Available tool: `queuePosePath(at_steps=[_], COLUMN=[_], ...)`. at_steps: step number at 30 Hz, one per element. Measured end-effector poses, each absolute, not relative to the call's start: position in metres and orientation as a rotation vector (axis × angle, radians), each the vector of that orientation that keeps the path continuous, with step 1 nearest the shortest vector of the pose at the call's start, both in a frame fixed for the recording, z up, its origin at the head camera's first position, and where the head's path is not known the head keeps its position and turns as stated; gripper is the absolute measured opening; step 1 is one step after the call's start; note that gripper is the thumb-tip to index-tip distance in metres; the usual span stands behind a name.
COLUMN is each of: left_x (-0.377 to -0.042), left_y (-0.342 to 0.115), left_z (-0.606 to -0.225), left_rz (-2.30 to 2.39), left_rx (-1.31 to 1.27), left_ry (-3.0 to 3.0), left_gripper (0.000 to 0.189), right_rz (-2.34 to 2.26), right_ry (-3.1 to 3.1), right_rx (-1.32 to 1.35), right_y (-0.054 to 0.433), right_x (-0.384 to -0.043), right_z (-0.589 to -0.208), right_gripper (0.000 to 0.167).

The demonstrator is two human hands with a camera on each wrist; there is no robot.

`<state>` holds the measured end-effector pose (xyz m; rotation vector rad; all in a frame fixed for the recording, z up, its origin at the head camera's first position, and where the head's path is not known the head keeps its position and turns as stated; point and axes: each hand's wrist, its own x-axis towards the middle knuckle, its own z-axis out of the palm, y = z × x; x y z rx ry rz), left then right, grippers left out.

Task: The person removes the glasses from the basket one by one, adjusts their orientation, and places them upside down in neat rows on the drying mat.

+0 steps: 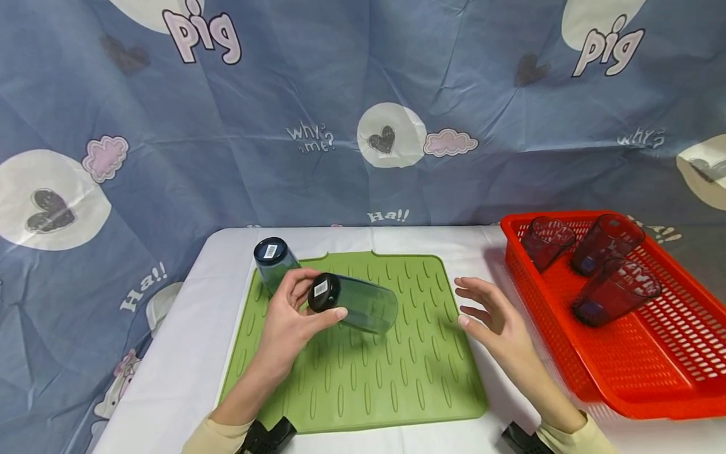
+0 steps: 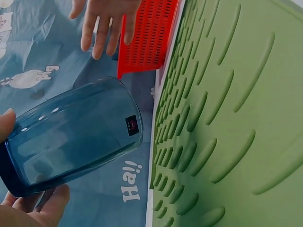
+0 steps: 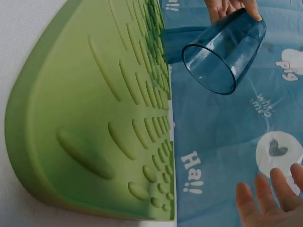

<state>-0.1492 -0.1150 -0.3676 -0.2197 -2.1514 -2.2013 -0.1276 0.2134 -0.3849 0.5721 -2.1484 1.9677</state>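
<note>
My left hand (image 1: 292, 315) grips a clear blue-tinted drinking glass (image 1: 363, 306) around its dark base, which bears a white barcode label. The glass lies tilted on its side above the green ribbed mat (image 1: 397, 378), its mouth pointing right. In the left wrist view a small dark sticker shows on the glass (image 2: 80, 137) near the rim. A second blue glass (image 1: 275, 268) stands upside down at the mat's back left corner, partly behind my left hand. Over the mat's right edge, my right hand (image 1: 496, 321) is held with fingers relaxed and apart, holding nothing.
A red plastic basket (image 1: 590, 384) stands at the right with three tinted glasses (image 1: 615, 290) in its back part. White cloth (image 1: 164, 378) covers the table. Behind it hangs a blue printed curtain (image 1: 317, 183).
</note>
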Motion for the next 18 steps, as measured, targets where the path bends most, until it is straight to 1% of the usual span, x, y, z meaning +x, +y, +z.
queuePosePath(at_steps=[7,18], left_x=[-0.1517,-0.1542], left_y=[-0.1178,-0.1212], left_z=[-0.3671,-0.365], left_rz=[-2.163,-2.062], left_rx=[-0.181,-0.188], left_ry=[-2.153,-2.192], left_gripper=[0.065,0.065], right_rz=[1.961,1.941], right_ry=[-2.16,-2.186], right_rx=[0.568,0.564], right_y=[0.2154,0.2177], right_x=[-0.1282,-0.1294], right_z=[-0.3855,-0.3873], right_gripper=[0.051,0.046])
